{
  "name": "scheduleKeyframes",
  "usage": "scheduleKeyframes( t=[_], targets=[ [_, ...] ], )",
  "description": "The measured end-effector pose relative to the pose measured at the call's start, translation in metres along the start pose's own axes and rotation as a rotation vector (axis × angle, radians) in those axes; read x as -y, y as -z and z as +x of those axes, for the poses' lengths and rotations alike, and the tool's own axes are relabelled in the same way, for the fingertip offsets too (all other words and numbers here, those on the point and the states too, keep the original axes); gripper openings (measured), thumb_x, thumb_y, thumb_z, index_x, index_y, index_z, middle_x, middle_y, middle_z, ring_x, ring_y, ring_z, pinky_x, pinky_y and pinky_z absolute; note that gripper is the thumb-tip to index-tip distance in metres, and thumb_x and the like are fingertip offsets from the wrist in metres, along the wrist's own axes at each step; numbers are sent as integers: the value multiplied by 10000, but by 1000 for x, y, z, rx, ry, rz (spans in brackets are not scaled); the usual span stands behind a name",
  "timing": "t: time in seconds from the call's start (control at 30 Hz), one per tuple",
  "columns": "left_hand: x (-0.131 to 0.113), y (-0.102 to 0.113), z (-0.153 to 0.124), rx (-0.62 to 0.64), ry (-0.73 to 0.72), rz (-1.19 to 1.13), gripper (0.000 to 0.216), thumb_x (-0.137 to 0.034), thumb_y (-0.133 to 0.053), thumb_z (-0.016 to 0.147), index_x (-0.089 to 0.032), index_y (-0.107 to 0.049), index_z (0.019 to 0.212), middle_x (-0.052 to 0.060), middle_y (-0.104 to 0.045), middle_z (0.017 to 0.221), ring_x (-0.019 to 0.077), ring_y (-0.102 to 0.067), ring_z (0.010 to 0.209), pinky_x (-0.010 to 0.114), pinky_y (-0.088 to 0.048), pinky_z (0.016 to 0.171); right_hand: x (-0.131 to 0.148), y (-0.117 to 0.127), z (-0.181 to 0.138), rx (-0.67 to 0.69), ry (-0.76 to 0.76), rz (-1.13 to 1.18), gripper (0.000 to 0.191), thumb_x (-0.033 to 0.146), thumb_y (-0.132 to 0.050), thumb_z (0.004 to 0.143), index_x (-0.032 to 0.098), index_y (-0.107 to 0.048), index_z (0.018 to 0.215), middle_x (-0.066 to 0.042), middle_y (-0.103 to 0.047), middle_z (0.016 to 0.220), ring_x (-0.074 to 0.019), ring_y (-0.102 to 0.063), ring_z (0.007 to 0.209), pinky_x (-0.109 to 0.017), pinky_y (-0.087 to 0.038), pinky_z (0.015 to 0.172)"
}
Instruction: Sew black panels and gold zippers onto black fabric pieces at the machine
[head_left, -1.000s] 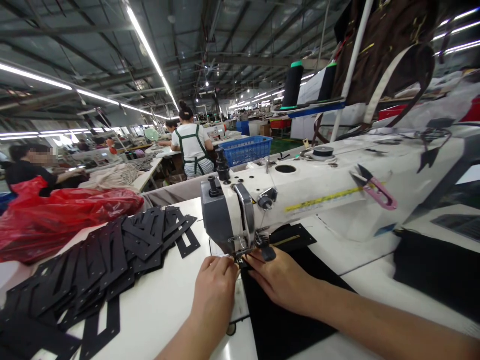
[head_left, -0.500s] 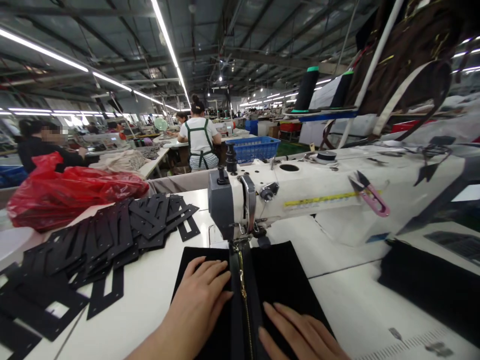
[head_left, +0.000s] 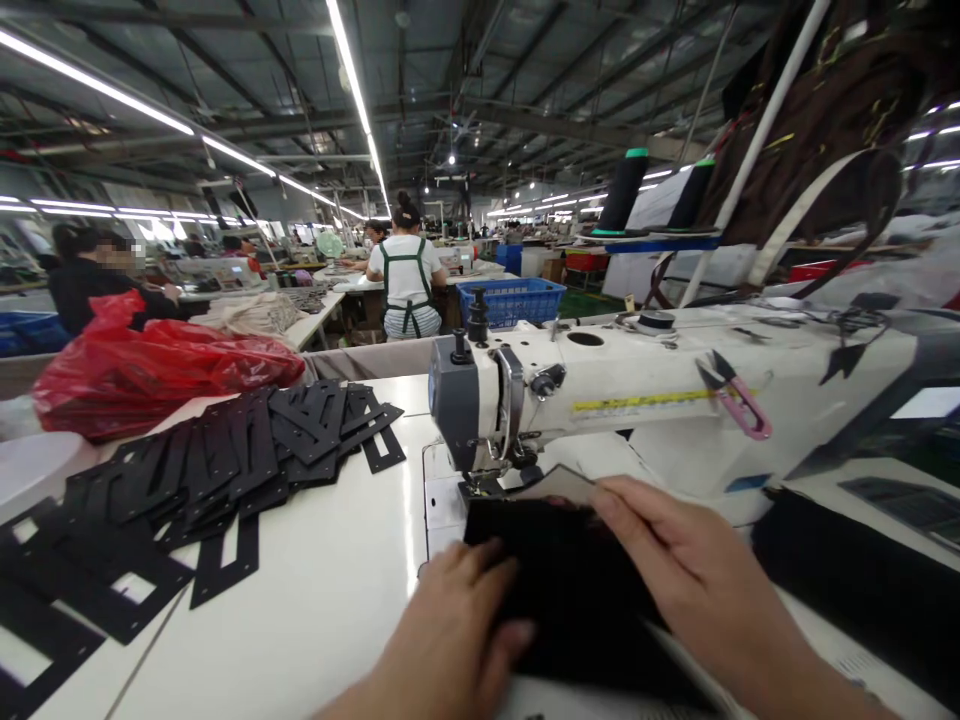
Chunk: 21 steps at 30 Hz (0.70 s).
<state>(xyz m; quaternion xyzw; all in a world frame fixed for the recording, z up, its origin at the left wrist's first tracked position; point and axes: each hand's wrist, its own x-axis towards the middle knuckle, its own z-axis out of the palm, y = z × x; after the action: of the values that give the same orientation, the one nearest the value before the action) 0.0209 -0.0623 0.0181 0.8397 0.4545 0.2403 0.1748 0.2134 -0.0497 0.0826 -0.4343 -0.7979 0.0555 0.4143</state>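
A black fabric panel (head_left: 570, 590) is lifted and tilted in front of the sewing machine (head_left: 495, 400), its far edge near the presser foot. A paler underside shows along its top edge. My right hand (head_left: 697, 580) pinches the panel's upper right corner between thumb and fingers. At the panel's left edge, my left hand (head_left: 454, 625) touches the fabric with bent fingers and thumb; motion blur hides whether it grips. The zipper is not visible from this side.
Black frame-shaped pieces (head_left: 240, 450) lie overlapped on the left of the white table (head_left: 330, 570), before a red plastic bag (head_left: 172, 350). Pink-handled thread snips (head_left: 739, 395) rest against the machine arm. More black fabric (head_left: 855, 570) lies at right. A co-worker (head_left: 405, 270) sits ahead.
The panel, earlier flat under the presser foot with its zipper showing, is now raised and turned over. My right hand has moved up to its corner; my left hand has shifted lower and blurred.
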Motion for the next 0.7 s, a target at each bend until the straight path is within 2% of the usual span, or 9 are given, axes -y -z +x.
scheduleKeyframes(
  t=[0.07,0.1,0.17,0.23,0.3,0.47,0.57,0.67,0.7],
  targets=[
    [-15,-12,5,111,24,-348,551,-251,-607,767,-180,-432,1284,98,-622,1064,235,-601,892,368,-519,771,-3,9,16,-23,0,-17,276,234,-370,933,208,-513,698,44,-555,521,-106,-553,443,-173,-406,400],
    [-19,-14,9,109,75,-476,486,-250,-580,791,-181,-455,1255,81,-639,1002,205,-614,824,325,-530,716,-5,9,20,-51,67,-57,258,237,-362,937,201,-522,737,36,-563,539,-110,-556,450,-185,-405,414],
    [-19,-8,16,-83,142,-551,272,-203,-517,831,-182,-546,1101,60,-639,927,180,-606,803,301,-517,718,-8,3,21,-114,229,-194,228,230,-339,949,168,-534,848,14,-574,561,-119,-552,443,-215,-392,432],
    [-10,5,22,-343,95,-450,158,-157,-494,838,-188,-570,974,61,-619,946,191,-579,886,329,-487,790,-10,-4,18,-182,364,-327,235,222,-322,958,135,-527,882,5,-552,527,-123,-523,407,-242,-366,426],
    [2,16,24,-448,-7,-331,166,-132,-510,834,-201,-566,974,61,-605,988,196,-558,945,344,-465,829,-11,-8,17,-192,435,-364,232,198,-314,961,130,-512,862,10,-532,501,-116,-498,388,-247,-350,421],
    [12,25,32,-437,-200,-82,141,-166,-546,837,-201,-580,969,64,-633,940,201,-585,865,334,-470,739,-9,-2,25,-118,541,-300,191,146,-328,955,119,-503,882,6,-549,534,-107,-477,423,-250,-351,438],
    [9,28,41,-477,-271,74,105,-177,-490,865,-194,-592,848,37,-649,779,177,-593,705,299,-445,632,-1,-2,18,-197,577,-382,115,126,-425,915,104,-538,920,-40,-614,630,-146,-552,533,-289,-414,537],
    [8,35,46,-486,-260,121,118,-181,-482,864,-179,-591,818,37,-638,721,166,-582,632,277,-434,585,16,-26,-10,-341,633,-390,98,138,-499,874,165,-587,910,-31,-655,719,-178,-617,681,-322,-457,694],
    [8,37,46,-486,-245,128,113,-178,-484,861,-173,-590,820,39,-635,721,163,-583,632,269,-438,580,21,-39,-20,-302,629,-323,113,156,-491,881,199,-595,870,6,-645,690,-144,-615,660,-277,-464,697]
  ],
)
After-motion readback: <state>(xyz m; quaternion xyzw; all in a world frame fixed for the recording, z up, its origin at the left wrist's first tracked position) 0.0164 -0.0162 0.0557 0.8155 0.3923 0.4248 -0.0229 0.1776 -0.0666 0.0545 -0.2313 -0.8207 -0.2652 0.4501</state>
